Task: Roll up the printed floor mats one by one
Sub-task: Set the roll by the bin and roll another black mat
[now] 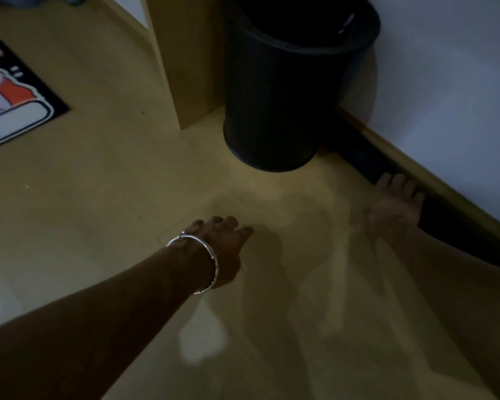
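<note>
A printed floor mat [15, 99] with a black border and an orange and white picture lies flat on the floor at the far left, partly cut off by the frame edge. A dark rolled-up mat [367, 160] lies along the foot of the wall on the right. My right hand [396, 200], blurred, rests with its fingers across this roll. My left hand [225, 243], with a silver bangle on the wrist, hovers over the bare floor in the middle. Its fingers are loosely curled and hold nothing.
A tall black bin [286, 90] stands against the wall, just beyond the far end of the roll. A wooden panel [182, 53] rises to its left. A wooden skirting board [416, 166] runs under the white wall [445, 82]. The floor is tan and dimly lit.
</note>
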Tool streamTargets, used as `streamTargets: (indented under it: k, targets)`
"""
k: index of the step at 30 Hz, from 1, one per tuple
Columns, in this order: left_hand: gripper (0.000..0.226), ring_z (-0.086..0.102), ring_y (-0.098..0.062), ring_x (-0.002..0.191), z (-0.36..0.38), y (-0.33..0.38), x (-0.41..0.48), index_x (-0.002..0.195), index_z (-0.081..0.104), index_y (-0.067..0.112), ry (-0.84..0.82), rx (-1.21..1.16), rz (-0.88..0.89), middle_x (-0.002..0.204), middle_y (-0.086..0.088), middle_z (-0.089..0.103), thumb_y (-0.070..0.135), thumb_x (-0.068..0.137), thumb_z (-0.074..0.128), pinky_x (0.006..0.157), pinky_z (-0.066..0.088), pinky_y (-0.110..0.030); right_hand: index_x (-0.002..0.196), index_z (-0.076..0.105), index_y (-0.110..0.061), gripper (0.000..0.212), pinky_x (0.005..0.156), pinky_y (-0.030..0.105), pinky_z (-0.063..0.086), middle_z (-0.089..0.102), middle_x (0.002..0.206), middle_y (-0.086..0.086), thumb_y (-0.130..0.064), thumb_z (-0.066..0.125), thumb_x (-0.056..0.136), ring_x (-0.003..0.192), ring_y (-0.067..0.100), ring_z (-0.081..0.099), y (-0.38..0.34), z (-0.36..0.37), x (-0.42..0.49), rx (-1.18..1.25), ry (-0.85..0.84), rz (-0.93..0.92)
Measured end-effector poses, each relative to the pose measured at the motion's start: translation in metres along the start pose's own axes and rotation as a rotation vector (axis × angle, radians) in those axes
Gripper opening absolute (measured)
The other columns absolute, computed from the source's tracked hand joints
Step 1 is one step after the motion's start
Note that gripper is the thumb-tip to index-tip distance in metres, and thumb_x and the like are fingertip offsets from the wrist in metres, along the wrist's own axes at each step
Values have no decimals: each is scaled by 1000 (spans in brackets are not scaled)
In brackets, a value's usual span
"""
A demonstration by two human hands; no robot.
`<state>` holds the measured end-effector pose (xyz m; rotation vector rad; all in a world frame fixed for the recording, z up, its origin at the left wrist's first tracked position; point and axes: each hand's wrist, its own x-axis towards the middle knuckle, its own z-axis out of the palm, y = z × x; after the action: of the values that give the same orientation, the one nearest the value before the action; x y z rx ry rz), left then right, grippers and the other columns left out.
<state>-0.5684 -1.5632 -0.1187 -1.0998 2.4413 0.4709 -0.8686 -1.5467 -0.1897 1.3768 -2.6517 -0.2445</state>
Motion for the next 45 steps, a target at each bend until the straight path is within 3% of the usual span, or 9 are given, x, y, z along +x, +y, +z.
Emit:
streamTargets:
  k: [3,8,13,17,21,29,34,37,45]
  targets:
    - [60,27,-21,137,3,-20,-15,149,14,30,27,-1,-8,152,-1,22,32,95,41,108,28,-36,127,46,-1,43,98,44,35,48,126,21,-28,48,94,116,37,45,-33,-13,-17,-33,-142,-74]
    - [61,33,-23,134,7,-76,-52,149,14,27,101,5,-94,150,-3,28,34,94,41,106,31,-37,112,59,-14,26,85,32,45,60,115,10,-28,45,95,104,27,58,-127,-51,-67,81,-382,-456]
    - [58,39,-24,127,43,-159,-121,146,17,26,186,-44,-260,142,-4,38,35,94,41,102,35,-38,106,61,-19,22,80,29,43,61,116,8,-26,47,91,106,27,59,-271,-100,-154,86,-415,-842]
    - [64,36,-23,130,80,-232,-185,149,8,25,194,-73,-405,144,-3,35,37,95,41,104,32,-39,105,60,-18,20,79,31,43,62,115,8,-25,47,91,106,28,58,-373,-152,-232,105,-321,-1135]
    - [65,35,-23,132,76,-300,-256,150,7,25,247,-78,-517,146,-3,33,39,95,40,105,32,-40,113,59,-15,28,74,30,37,59,118,9,-25,47,89,106,28,56,-449,-224,-269,65,-268,-1210]
    - [64,40,-28,128,-61,-414,-451,148,12,26,642,-107,-656,143,-6,39,40,93,41,104,34,-42,115,58,-19,28,79,34,45,62,118,11,-28,50,89,106,30,58,-572,-476,-333,19,22,-1300]
    - [58,46,-26,119,-110,-456,-551,146,17,24,841,-134,-706,133,-6,48,40,94,37,97,38,-42,93,55,-24,21,77,38,50,64,107,6,-41,43,94,94,28,61,-627,-601,-397,59,138,-1349]
    - [61,45,-26,121,-89,-472,-559,147,15,24,753,-155,-796,135,-6,46,43,94,39,97,39,-42,92,51,-21,20,75,37,49,60,104,5,-39,43,95,92,25,58,-656,-589,-412,87,86,-1399]
    - [58,44,-27,120,25,-499,-479,147,10,38,367,-143,-812,133,-5,44,41,96,37,94,39,-39,117,61,-19,33,76,35,47,62,115,5,-37,46,94,101,27,60,-699,-422,-380,-72,-124,-1556]
